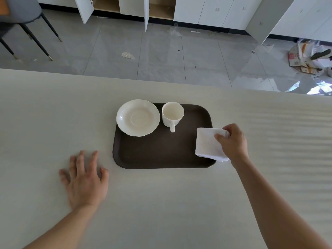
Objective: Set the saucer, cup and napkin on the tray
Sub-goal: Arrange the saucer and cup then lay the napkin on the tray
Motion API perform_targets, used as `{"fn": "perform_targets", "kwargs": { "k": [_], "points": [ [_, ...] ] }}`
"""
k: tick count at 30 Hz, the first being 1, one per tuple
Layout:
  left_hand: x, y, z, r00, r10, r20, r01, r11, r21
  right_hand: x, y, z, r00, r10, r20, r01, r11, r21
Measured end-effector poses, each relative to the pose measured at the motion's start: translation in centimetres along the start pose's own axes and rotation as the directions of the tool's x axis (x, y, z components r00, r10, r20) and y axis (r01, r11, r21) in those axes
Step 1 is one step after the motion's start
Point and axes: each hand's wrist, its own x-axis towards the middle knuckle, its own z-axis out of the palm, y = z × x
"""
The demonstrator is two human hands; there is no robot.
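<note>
A dark brown tray [158, 153] lies on the pale table. A cream saucer [138, 118] rests on its far left corner, overhanging the rim a little. Beside it, upright on the tray, stands a cream cup [172, 114] with its handle pointing toward me. My right hand [232, 142] pinches a folded white napkin [206, 142] at the tray's right edge; the napkin's near corner hangs past the rim. My left hand [84, 178] lies flat on the table to the left of the tray, fingers spread, holding nothing.
The table's far edge [161, 81] runs across the view, with grey floor beyond. A chair [23, 17] stands at far left, white cabinets with open doors line the back, and cardboard litter [305, 58] lies at far right.
</note>
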Motion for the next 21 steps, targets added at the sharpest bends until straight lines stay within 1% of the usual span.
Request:
{"fn": "perform_targets", "kwargs": {
  "k": [4,9,14,18,20,21],
  "points": [
    [0.1,0.0,0.0,1.0,0.002,0.007,-0.002,1.0,0.006,1.1,-1.2,1.0,1.0,0.021,-0.012,-0.02,0.996,0.092],
    [0.0,0.0,0.0,1.0,0.0,0.007,0.0,1.0,0.007,2.8,-2.8,2.6,0.996,0.069,0.057,-0.078,0.982,0.171],
    [0.1,0.0,0.0,1.0,0.003,0.002,-0.003,1.0,0.011,4.0,-3.9,3.8,0.995,0.057,0.087,-0.073,0.978,0.194],
    [0.1,0.0,0.0,1.0,-0.002,0.019,0.002,1.0,0.023,4.3,-4.3,5.1,0.989,0.049,0.139,-0.076,0.978,0.193],
    [0.1,-0.1,0.0,0.999,-0.009,0.032,0.008,1.0,0.023,4.3,-4.6,5.4,0.986,0.038,0.163,-0.067,0.983,0.17],
    [0.1,-0.1,0.1,0.999,-0.009,0.036,0.008,1.0,0.025,4.2,-4.7,5.4,0.986,0.02,0.167,-0.042,0.991,0.13]
  ]
}}
